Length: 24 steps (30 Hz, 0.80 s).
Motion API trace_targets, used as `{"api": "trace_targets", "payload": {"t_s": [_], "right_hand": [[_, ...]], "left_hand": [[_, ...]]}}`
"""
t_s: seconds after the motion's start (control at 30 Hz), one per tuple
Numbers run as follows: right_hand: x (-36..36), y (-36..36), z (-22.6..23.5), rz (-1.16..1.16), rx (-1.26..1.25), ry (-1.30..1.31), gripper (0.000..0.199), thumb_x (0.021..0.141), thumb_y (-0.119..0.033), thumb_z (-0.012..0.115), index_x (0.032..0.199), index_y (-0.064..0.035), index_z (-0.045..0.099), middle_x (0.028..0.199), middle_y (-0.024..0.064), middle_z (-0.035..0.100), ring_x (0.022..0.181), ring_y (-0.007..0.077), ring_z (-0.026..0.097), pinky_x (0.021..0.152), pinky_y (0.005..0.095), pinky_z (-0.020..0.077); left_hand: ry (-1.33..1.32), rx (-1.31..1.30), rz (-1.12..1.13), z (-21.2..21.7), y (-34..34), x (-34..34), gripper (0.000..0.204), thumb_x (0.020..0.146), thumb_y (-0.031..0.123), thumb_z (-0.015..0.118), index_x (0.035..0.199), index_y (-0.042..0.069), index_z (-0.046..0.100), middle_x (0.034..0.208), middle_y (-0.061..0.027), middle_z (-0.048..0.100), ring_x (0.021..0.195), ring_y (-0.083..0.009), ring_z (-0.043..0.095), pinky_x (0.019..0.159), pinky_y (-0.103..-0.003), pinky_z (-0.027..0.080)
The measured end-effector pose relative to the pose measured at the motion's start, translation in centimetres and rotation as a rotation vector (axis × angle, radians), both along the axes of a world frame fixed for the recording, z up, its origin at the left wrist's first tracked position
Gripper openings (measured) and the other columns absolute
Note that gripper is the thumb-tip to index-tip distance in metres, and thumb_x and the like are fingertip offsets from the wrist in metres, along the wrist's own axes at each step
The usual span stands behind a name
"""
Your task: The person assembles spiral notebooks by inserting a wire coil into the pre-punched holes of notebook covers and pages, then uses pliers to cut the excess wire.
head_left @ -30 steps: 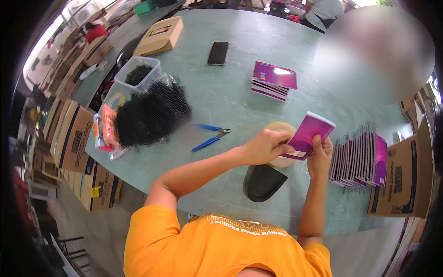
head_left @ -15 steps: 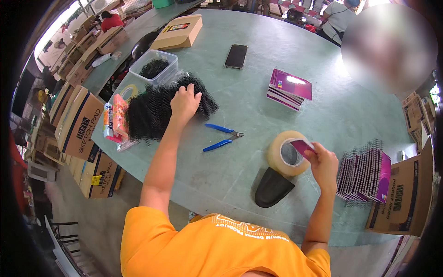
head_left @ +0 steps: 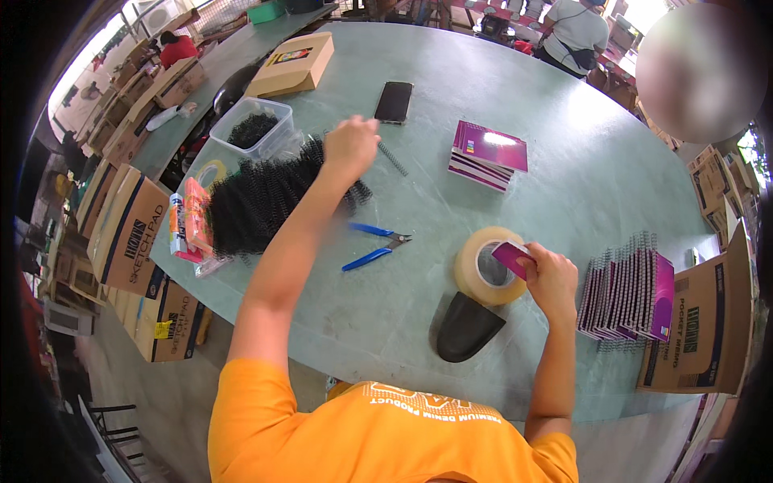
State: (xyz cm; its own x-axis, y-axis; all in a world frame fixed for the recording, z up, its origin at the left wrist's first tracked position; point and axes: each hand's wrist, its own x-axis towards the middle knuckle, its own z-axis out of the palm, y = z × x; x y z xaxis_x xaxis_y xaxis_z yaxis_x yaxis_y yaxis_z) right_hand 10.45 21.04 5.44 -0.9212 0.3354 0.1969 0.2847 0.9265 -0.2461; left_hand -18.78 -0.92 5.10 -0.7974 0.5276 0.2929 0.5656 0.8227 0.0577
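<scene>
My left hand [head_left: 352, 150], closed, is raised over the right end of a pile of black spiral binding coils [head_left: 266, 201]. A single black coil [head_left: 393, 158] sticks out from its fingers toward the right. With closed fingers my right hand [head_left: 553, 282] grips a small purple notebook [head_left: 510, 259] above a big roll of clear tape [head_left: 469, 270]. Below the roll is a black rounded, wedge-like object [head_left: 469, 328]. Blue-handled cutting pliers [head_left: 374, 245] lie with jaws apart between my arms. A row of coil-bound purple notebooks [head_left: 624, 298] stands right of my right hand.
A stack of purple notebooks [head_left: 487, 153] sits farther back, with a phone [head_left: 394, 102] to its left. A clear tub of coils [head_left: 254, 129] and a cardboard box [head_left: 291, 64] are at far left. An open carton [head_left: 700, 322] borders the right edge. Other people are in the background.
My left hand has lifted off the coil pile and moved right and away, with one coil now in it. My right hand still holds the notebook over the tape roll.
</scene>
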Motion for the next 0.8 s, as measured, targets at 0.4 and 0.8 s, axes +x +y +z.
{"api": "trace_targets", "payload": {"t_s": [0.4, 0.8], "right_hand": [[0.7, -0.2, -0.1, 0.111, -0.005, -0.047, 0.018, 0.079, -0.024, 0.066, 0.091, -0.0114, 0.065, 0.069, 0.0109, 0.063, 0.064, 0.0306, 0.063, 0.056, 0.0405, 0.047], [-2.2, -0.5, -0.3, 0.115, -0.082, 0.092, 0.022, 0.078, -0.02, 0.067, 0.099, -0.0139, 0.065, 0.078, 0.008, 0.066, 0.065, 0.0251, 0.063, 0.057, 0.0357, 0.0473]], "left_hand": [[0.102, 0.067, -0.434, -9.7, 5.8, 4.3, 0.016, 0.083, 0.021, 0.062, 0.094, 0.009, 0.061, 0.088, -0.0039, 0.064, 0.088, -0.0237, 0.06, 0.075, -0.041, 0.046], [-1.23, 1.163, -0.609, -0.9, 4.4, 8.7, 0.017, 0.086, 0.015, 0.066, 0.096, 0.002, 0.061, 0.082, -0.0011, 0.058, 0.074, -0.0086, 0.053, 0.068, -0.023, 0.045]]}}
